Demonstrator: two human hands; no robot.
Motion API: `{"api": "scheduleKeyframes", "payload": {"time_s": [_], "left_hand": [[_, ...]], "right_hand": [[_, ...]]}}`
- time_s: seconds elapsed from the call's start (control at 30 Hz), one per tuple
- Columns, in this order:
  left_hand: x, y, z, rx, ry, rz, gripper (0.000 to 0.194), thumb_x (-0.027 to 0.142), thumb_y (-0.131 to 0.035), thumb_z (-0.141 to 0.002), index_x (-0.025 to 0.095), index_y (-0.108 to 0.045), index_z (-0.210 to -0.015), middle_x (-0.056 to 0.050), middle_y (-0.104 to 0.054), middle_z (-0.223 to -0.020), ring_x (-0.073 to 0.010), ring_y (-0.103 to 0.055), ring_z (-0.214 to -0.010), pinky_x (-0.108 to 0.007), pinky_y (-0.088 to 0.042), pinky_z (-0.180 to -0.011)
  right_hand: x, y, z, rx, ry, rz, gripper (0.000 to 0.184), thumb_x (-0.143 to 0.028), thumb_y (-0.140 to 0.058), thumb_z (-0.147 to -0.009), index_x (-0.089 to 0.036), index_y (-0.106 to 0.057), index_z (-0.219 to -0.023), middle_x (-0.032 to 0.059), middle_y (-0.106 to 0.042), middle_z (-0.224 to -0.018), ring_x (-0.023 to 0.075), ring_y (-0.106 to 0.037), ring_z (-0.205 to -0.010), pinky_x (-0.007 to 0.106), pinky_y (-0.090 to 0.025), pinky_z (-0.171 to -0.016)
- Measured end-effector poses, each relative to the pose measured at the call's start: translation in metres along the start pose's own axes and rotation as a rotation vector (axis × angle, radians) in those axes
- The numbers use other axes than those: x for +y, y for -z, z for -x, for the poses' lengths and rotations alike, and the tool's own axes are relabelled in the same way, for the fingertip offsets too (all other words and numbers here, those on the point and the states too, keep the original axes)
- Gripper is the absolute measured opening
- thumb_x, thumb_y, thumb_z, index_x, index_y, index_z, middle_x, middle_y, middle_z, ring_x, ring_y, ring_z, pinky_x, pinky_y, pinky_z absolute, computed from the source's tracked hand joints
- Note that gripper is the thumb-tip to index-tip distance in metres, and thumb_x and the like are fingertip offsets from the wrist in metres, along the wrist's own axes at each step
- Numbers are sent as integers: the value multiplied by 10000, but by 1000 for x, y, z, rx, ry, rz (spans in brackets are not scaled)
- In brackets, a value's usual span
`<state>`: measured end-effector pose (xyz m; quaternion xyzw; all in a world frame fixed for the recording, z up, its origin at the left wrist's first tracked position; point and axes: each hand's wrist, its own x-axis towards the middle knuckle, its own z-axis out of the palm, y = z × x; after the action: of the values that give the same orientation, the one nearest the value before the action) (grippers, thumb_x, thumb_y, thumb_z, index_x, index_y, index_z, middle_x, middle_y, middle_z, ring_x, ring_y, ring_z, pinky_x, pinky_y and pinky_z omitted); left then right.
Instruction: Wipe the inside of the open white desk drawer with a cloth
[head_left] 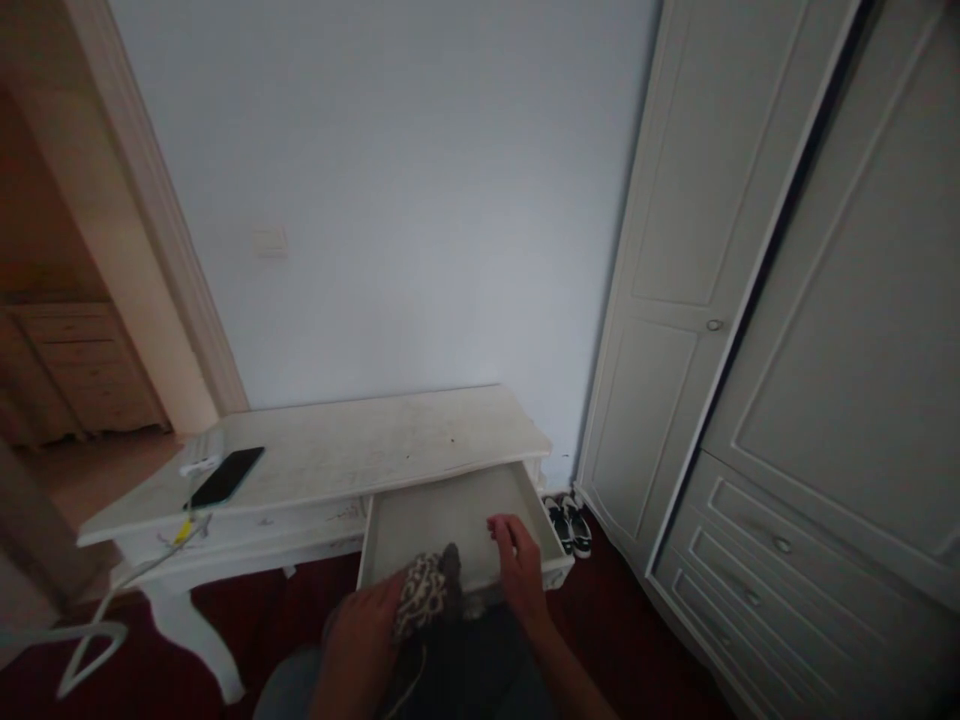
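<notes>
My left hand (367,625) is closed on a soft bundle of patterned cloth (422,597), dark and cream with a grey part sticking up at its right side. A thin pale string hangs below the bundle; the exact kind of cloth item is unclear. Just beyond, a pulled-out white drawer (450,515) shows a bare pale bottom. Over its right part hovers my right hand (519,560), fingers loosely bent and apart, with nothing visible in them. The drawer's front is partly hidden by my hands and the cloth.
The drawer belongs to a low white table (360,435) against the wall. A phone (227,477), a white box-like device (202,452) and a white cable (120,590) are at its left end. Black-and-white shoes (570,525) stand beside a tall wardrobe (660,250).
</notes>
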<state>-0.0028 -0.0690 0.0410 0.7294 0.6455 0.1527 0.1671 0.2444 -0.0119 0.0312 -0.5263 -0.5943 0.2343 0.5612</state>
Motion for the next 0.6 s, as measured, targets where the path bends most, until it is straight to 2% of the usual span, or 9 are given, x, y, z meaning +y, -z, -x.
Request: {"api": "scheduleKeyframes", "payload": {"time_s": [0.1, 0.17, 0.23, 0.3, 0.37, 0.43, 0.5, 0.57, 0.6], "left_hand": [[66, -28, -29, -74, -197, -31, 557, 187, -490, -891, 275, -629, -1423, -141, -675, -1433, -331, -633, -1281, -488, -434, -1133], [106, -52, -45, -85, -292, -49, 545, 195, -470, -926, 224, -597, -1455, -199, -669, -1385, -361, -628, -1235, -536, -439, -1094], [136, -72, -55, -68, -341, -44, 534, 236, -469, -951, 182, -580, -1470, -252, -640, -1376, -390, -606, -1238, -578, -422, -1095], [152, -84, -58, -49, -375, -9, 539, 269, -454, -964, 199, -565, -1487, -252, -601, -1435, -397, -586, -1264, -590, -406, -1108], [150, -84, -56, -62, -413, 45, 600, 334, -518, -937, 228, -519, -1527, -218, -573, -1501, -383, -573, -1300, -556, -406, -1132], [131, -74, -52, -109, -439, 95, 795, 448, -666, -836, 239, -454, -1574, -183, -555, -1549, -369, -556, -1353, -490, -410, -1162], [100, -57, -50, -170, -358, 78, 908, 573, -726, -771, 247, -464, -1577, -173, -550, -1570, -392, -530, -1406, -491, -382, -1200], [66, -36, -50, -195, -261, 21, 886, 644, -732, -742, 215, -570, -1499, -202, -609, -1505, -434, -563, -1369, -544, -389, -1186], [49, -26, -51, -199, -251, -3, 866, 660, -729, -743, 225, -594, -1479, -192, -623, -1495, -425, -566, -1373, -539, -380, -1198]], "right_hand": [[0, 13, 8, 67, 27, 26, 504, -566, -296, -1081, -232, -672, -1091, 130, -726, -1116, 274, -668, -1066, 391, -529, -960], [1, 27, 14, 60, 97, 146, 502, -553, -289, -1085, -239, -676, -1146, 136, -718, -1159, 288, -657, -1103, 425, -510, -997], [1, 44, 16, -31, 185, 356, 476, -549, -320, -1084, -258, -687, -1169, 128, -719, -1175, 300, -649, -1121, 448, -487, -1019], [1, 59, 16, -184, 246, 585, 430, -540, -367, -1083, -283, -693, -1198, 109, -722, -1204, 300, -637, -1155, 447, -467, -1038], [0, 68, 15, -309, 246, 745, 428, -538, -388, -1084, -290, -669, -1291, 102, -705, -1281, 300, -619, -1205, 436, -456, -1051], [0, 71, 15, -364, 195, 823, 509, -582, -415, -1067, -269, -604, -1420, 125, -666, -1364, 324, -600, -1242, 459, -442, -1071], [1, 65, 17, -388, 149, 845, 658, -677, -509, -999, -258, -541, -1505, 154, -626, -1412, 368, -575, -1264, 507, -417, -1095], [1, 53, 21, -417, 157, 830, 820, -772, -639, -871, -304, -513, -1533, 158, -585, -1451, 409, -541, -1287, 559, -389, -1110], [0, 44, 23, -437, 177, 815, 878, -807, -690, -802, -335, -520, -1524, 154, -564, -1468, 425, -524, -1297, 583, -378, -1111]]}}
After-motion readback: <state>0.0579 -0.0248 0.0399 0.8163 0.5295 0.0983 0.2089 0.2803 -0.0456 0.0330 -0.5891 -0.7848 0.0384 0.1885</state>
